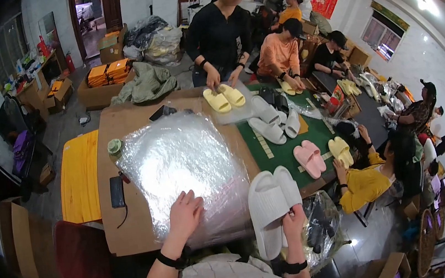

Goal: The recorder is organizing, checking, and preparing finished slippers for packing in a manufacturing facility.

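My right hand (294,222) grips a pair of white slide slippers (268,211) by their edge, fingers closed round it. The slippers are held together, toes pointing away from me, just off the near edge of the table. My left hand (186,213) rests with outstretched fingers on a stack of clear plastic bags (181,161). These shiny bags lie flat on a brown cardboard sheet (133,227) covering the table. Beyond them, a co-worker's hands touch a yellow pair of slippers (223,99) on clear plastic.
A green mat (261,159) on the right bears white slippers (267,129), pink slippers (309,159) and yellow slippers (340,151). A black phone-like device (117,192) and a small round tin (115,147) lie left of the bags. Several co-workers sit or stand around the tables.
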Demonstrator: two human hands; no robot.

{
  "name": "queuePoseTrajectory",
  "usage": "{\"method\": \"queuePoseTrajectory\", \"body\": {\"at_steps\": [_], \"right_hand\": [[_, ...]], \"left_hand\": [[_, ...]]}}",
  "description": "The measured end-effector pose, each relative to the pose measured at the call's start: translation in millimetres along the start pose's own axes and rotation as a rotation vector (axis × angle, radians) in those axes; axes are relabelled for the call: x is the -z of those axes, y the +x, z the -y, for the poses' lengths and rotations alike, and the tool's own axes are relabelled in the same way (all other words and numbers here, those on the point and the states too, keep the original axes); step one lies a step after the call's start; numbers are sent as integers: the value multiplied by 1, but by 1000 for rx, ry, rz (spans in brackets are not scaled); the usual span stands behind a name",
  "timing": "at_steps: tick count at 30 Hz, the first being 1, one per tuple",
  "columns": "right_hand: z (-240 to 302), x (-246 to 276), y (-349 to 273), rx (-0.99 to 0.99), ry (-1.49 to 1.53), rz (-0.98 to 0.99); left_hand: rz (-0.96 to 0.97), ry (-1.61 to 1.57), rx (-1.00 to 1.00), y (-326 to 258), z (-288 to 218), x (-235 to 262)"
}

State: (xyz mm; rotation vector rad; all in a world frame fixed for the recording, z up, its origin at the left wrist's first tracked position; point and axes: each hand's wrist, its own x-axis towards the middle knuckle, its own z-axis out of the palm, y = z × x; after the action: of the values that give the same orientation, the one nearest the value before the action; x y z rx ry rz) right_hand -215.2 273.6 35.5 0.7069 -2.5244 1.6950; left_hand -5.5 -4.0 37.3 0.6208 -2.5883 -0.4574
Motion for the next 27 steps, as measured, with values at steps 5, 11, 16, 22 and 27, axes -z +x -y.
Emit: {"method": "queuePoseTrajectory", "body": {"at_steps": [5, 11, 16, 22, 27], "right_hand": [[29, -7, 14, 70, 97, 77], [63, -6, 16, 69, 221, 94], [95, -11, 12, 245, 93, 126], [98, -14, 5, 399, -62, 211], [94, -11, 1, 285, -17, 183]], "left_hand": [[-136, -110, 82, 2, -3, 15], [-250, -243, 228, 4, -8, 21], [-155, -348, 446, 5, -7, 25], [-63, -440, 415, 7, -8, 26], [38, -420, 141, 5, -6, 31]]}}
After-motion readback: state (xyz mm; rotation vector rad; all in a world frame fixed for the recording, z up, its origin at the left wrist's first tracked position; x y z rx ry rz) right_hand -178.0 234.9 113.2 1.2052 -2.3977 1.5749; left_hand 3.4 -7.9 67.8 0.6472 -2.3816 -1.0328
